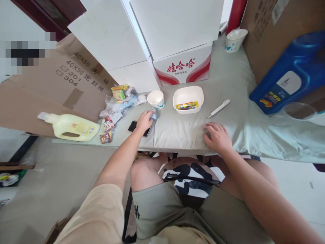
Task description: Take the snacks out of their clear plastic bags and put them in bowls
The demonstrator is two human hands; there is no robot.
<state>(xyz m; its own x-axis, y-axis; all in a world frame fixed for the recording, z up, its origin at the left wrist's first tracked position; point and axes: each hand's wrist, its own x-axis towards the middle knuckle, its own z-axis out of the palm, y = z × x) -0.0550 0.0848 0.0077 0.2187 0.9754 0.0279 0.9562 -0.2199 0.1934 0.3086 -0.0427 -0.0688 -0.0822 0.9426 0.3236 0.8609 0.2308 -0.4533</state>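
Note:
My left hand [145, 121] is closed on a small blue-and-clear wrapped item [153, 114], just in front of a paper cup [156, 99]. Under that wrist lies a dark phone [132, 126], partly covered. My right hand [217, 136] rests on the cloth with its fingers spread and nothing in it. Beyond its fingertips is a white utility knife [218, 108]. A white plastic bowl [188, 92] between the hands holds yellow packaged sticks [187, 105]. Left of the cup lies a heap of clear wrappers and small snack packs [114, 107].
A yellowish detergent bottle [76, 127] lies at the left edge of the cloth-covered table [177, 135]. White boxes [181, 69] and a brown carton [76, 81] stand behind. At right are a blue jug [286, 78], a clear container [299, 112] and another paper cup [235, 42].

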